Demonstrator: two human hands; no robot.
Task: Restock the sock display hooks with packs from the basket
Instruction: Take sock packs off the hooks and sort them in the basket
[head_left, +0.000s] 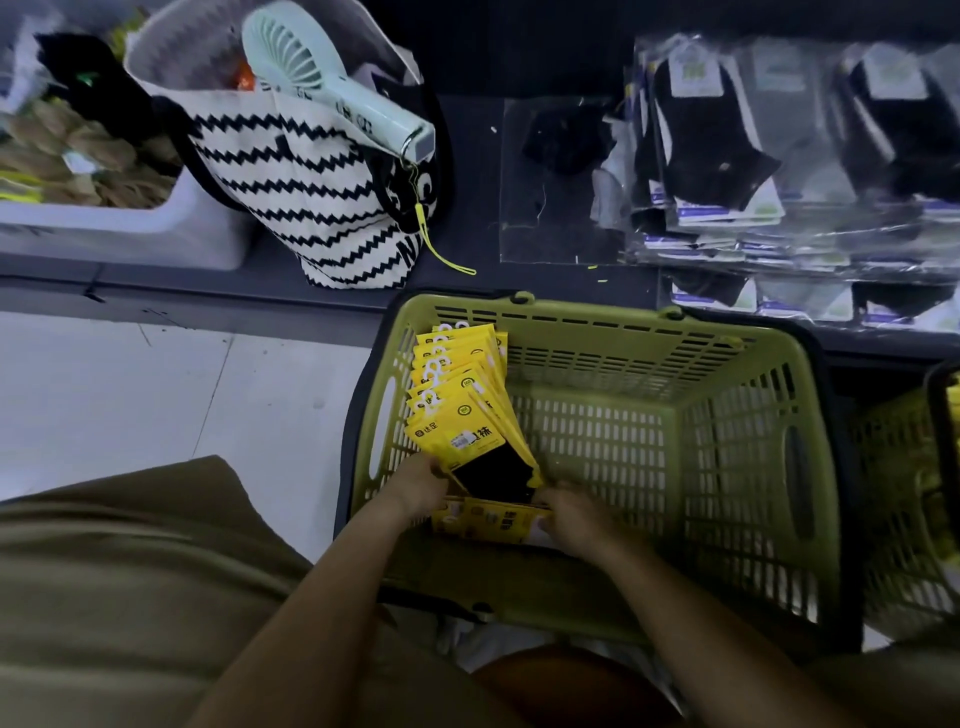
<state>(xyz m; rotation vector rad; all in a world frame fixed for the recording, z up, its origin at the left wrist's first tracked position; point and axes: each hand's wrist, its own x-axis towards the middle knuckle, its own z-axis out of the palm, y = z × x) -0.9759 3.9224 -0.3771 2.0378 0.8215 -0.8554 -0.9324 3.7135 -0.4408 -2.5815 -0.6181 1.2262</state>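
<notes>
Nearest the wearer, both forearms reach forward and down over the near rim of the green basket (623, 325), which stands on the floor against the shelf base. The left hand (421, 486) grips the near left corner of the yellow sock packs (457, 400), with its fingers curled round the lower edge. The right hand (571, 519) pinches the near right corner of the same stack; its fingertips are hidden behind the card. One further yellow pack (488, 521) lies flat on the basket floor between the two hands, beneath the held stack. The stack is fanned and leans against the basket's left wall. Its long axis runs from the hands away toward the far left corner, so the white hanger tabs sit at the end farthest from the grip. Both hands therefore hold the tail end, and the tabs point away from the wearer. Beyond the far rim, up and to the right, the display of hanging sock packs (727, 156) faces the basket; its hooks cannot be seen. The right hand lies nearer that display. Judgement: the stack must be lifted clear of the basket and carried rightward, tab end leading. To the far left stand a striped tote bag (291, 182) carrying a handheld fan (332, 83).
</notes>
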